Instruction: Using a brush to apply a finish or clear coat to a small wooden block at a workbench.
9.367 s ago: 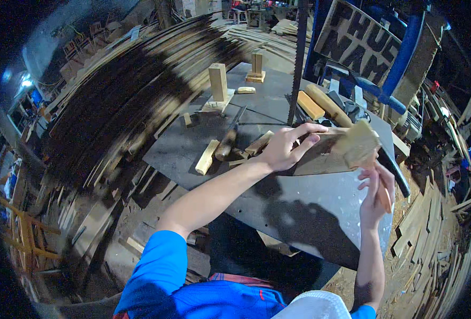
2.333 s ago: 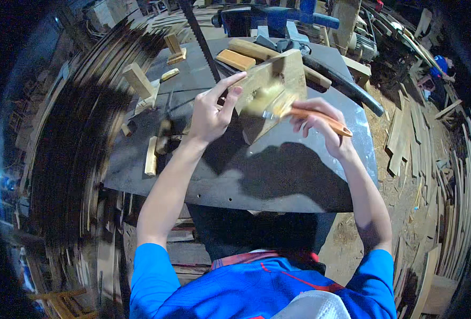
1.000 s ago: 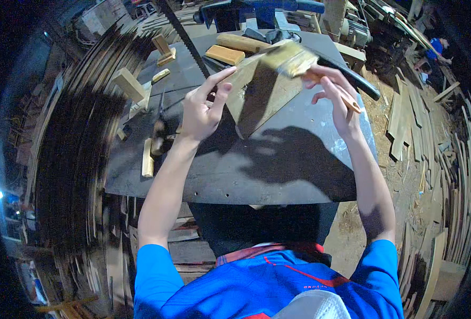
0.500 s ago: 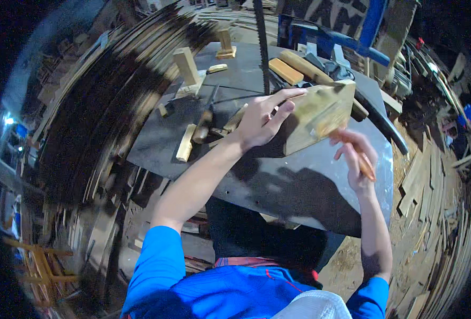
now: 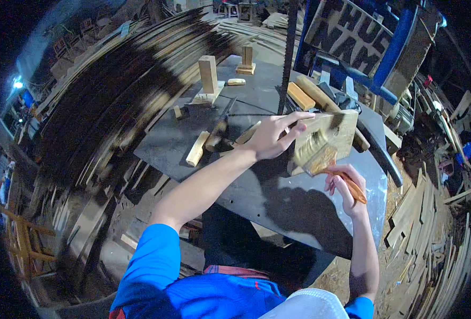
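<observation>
wooden board, pale, flat, left grip holding its edge, right grip holding brush

Stacked planks, a toothed saw blade above the grey table and scattered offcuts mark a woodworking workshop.

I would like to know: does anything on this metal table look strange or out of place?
One thing looks odd: a toothed saw blade stands upright at the metal table, seemingly just beyond the left hand. It seems unexpected beside brushwork: the right hand holds a paintbrush at a wooden board. No clear spill shows.
</observation>
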Action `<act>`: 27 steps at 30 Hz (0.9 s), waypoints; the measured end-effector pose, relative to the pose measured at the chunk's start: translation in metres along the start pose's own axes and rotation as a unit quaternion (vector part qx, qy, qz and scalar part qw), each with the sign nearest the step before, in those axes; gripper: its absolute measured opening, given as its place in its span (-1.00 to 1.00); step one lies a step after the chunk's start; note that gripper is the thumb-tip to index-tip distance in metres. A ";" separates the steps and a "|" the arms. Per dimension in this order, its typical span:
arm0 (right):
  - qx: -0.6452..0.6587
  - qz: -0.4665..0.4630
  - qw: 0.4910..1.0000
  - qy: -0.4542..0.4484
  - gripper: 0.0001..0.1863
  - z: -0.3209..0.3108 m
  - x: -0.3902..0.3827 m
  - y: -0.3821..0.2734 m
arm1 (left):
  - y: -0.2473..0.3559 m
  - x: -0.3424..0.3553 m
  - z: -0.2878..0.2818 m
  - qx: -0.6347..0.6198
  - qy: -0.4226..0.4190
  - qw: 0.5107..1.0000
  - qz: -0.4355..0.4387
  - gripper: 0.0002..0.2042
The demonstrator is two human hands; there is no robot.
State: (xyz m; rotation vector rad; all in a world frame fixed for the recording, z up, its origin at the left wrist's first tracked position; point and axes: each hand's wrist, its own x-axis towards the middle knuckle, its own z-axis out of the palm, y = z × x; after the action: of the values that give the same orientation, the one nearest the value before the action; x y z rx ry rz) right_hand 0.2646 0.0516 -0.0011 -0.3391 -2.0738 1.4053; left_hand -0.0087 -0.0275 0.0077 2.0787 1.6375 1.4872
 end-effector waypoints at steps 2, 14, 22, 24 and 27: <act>0.007 0.003 1.000 -0.017 -0.74 -0.012 0.003 0.002 | 0.009 0.000 -0.005 0.004 -0.027 0.999 -0.033 -0.54; 0.054 -0.003 0.998 0.028 -0.62 -0.019 0.007 0.007 | 0.003 0.001 -0.002 0.041 -0.010 0.999 0.028 -0.07; 0.019 -0.010 1.000 0.018 -0.59 -0.018 0.003 0.010 | 0.001 0.000 -0.002 0.015 -0.026 0.999 0.016 -0.19; -0.017 -0.007 1.000 -0.016 -0.58 -0.028 0.004 0.017 | 0.006 0.001 -0.003 0.019 -0.024 0.999 0.017 -0.20; -0.030 -0.050 0.969 0.240 -0.57 -0.003 0.016 -0.001 | 0.002 -0.002 -0.002 0.037 -0.013 0.999 0.023 -0.22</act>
State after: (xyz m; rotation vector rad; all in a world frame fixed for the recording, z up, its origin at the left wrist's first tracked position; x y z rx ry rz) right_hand 0.2535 0.0615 0.0062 -0.5334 -1.7098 1.0725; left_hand -0.0092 -0.0305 0.0089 2.1801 1.6700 1.4268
